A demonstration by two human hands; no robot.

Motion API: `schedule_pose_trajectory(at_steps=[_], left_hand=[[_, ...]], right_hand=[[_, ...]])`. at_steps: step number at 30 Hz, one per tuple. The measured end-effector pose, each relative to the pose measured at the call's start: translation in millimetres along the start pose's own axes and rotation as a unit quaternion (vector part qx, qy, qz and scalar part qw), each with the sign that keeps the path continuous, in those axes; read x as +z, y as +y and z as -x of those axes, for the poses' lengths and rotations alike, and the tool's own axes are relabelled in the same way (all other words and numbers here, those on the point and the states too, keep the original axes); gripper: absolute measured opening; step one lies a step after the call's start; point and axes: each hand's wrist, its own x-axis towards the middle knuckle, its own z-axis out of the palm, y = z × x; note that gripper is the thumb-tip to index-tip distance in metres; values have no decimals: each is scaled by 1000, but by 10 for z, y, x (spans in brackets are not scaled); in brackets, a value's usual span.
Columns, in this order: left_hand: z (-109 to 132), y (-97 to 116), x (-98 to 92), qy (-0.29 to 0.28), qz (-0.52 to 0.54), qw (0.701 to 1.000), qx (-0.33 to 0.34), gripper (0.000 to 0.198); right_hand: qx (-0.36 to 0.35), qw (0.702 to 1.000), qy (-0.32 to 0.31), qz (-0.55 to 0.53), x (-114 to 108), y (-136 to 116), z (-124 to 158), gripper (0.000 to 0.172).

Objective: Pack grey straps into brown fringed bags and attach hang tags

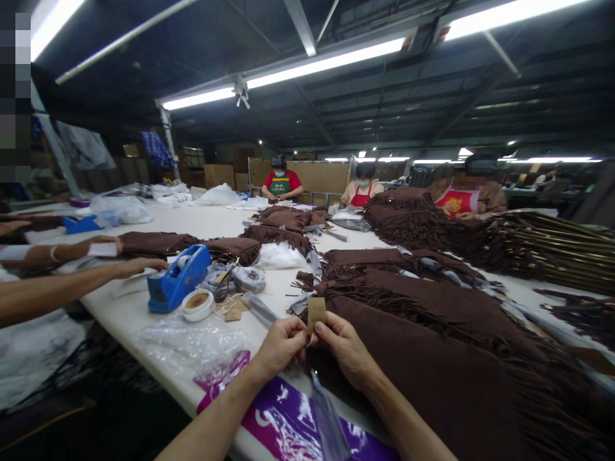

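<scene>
A small brown cardboard hang tag [316,311] stands upright between my two hands, above the near end of a dark brown fringed bag [423,365]. My right hand [343,346] pinches the tag's lower part between thumb and fingers. Close beside it, my left hand [284,342] is closed, fingertips pressed together below the tag; what it pinches, perhaps a cord or strap end, is too small to make out. A grey plastic-wrapped strip [329,419] hangs below my hands over a purple plastic bag [283,410].
Left of my hands are a blue tape dispenser [179,278], a white tape roll [198,306], loose tags [234,311] and clear plastic [192,342]. A co-worker's arms [72,285] reach in from the left. More brown fringed bags [403,214] are piled ahead; other people work across the table.
</scene>
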Motion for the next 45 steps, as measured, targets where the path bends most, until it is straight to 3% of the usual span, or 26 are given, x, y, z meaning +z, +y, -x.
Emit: schedule_pose_trajectory(at_steps=[6,15,21,26,31,36,45], left_hand=[[-8,-9,-28,8,11,1000,-4,32],[45,67,-27,9,36,999,-15,42],[168,79,-157,43,23,999,-21,30],[280,158,-182,19,-112,992,-58,19],[268,300,-137,-19,-259,963,-71,15],[199,274,-168,-66,-258,960,-90,12],[182,216,-182,-89,-223,960,-144,11]], right_hand=[[22,998,43,26,51,-16,-19,37],[39,994,5,-106,38,-3,2,36],[37,994,5,-101,47,56,-20,36],[25,997,-14,-68,29,105,-15,36],[11,999,-42,-14,25,119,-5,38],[-1,999,-43,29,26,109,-4,37],[-11,996,-50,67,28,136,-18,32]])
